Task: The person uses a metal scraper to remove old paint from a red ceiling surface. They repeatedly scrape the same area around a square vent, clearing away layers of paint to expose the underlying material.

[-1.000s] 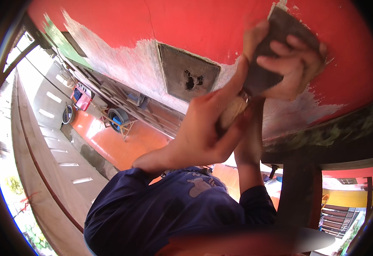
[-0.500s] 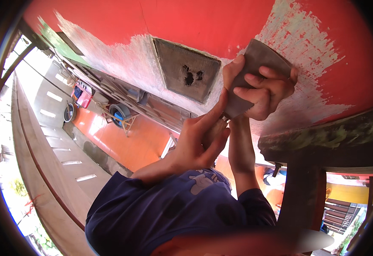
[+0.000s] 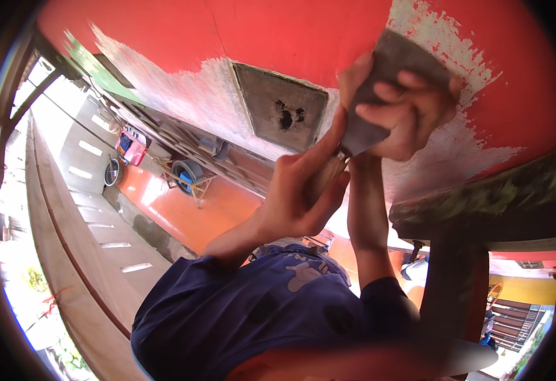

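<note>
Both of my hands are on one wide scraper, close to a red wall [image 3: 278,38] with worn whitish patches. My left hand [image 3: 297,197] is closed round its wooden handle, the forefinger stretched along toward the blade. On the scraper's dark, flared blade [image 3: 370,127] rests my right hand [image 3: 421,114], its fingers curled over the face and its thumb at the left edge. That hand is slightly blurred. The blade's wide end lies over a rough whitish patch [image 3: 443,38]; whether it touches the wall I cannot tell.
A dark mesh vent [image 3: 259,98] with a torn hole sits in the wall left of the blade. A dark ledge [image 3: 488,197] and post [image 3: 453,286] stand at right. Beyond are an orange floor [image 3: 221,216], a dark tub [image 3: 186,171] and a pale beam [image 3: 68,254].
The scraper and my right hand have moved up and slightly right along the wall. My left hand has shifted only a little with the handle. The view has tilted slightly.
</note>
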A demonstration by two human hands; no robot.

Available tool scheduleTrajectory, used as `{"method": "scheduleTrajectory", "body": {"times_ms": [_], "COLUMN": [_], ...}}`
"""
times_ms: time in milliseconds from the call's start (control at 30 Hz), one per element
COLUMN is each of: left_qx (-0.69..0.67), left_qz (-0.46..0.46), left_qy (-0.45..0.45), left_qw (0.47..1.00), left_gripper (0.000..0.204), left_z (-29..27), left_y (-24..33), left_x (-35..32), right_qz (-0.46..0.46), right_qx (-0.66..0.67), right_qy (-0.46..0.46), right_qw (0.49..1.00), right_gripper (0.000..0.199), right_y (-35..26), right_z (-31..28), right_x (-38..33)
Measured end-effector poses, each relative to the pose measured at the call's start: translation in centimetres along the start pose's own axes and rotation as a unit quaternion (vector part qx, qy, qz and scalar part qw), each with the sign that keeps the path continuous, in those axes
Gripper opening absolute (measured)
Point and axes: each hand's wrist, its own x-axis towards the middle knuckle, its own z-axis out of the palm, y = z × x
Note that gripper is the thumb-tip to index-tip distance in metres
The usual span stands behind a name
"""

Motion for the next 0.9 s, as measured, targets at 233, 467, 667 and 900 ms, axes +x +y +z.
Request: {"method": "scheduleTrajectory", "body": {"times_ms": [233,467,667,900], "left_qx": [-0.022,-0.039,-0.03,-0.045], "left_qz": [0.032,-0.014,0.006,-0.02], "left_qy": [-0.015,-0.004,-0.022,-0.024], "left_qw": [0.999,0.999,0.999,0.998], "left_gripper": [0.067,0.068,0.068,0.069], "left_z": [0.5,-0.1,0.1,0.1], "left_y": [-0.3,-0.8,-0.9,0.1], "left_x": [-0.4,-0.4,-0.9,-0.6], "right_qz": [-0.059,-0.008,-0.009,-0.006], "right_qx": [0.025,-0.034,-0.003,-0.003], "right_qy": [-0.026,-0.052,-0.072,-0.057], "right_qw": [0.998,0.998,0.997,0.998], "right_gripper": [0.042,0.046,0.046,0.043], "right_y": [-0.2,0.3,-0.4,0.0], "right_z": [-1.2,-0.8,-1.5,-1.1], "right_x": [-0.2,-0.3,-0.7,-0.5]}}
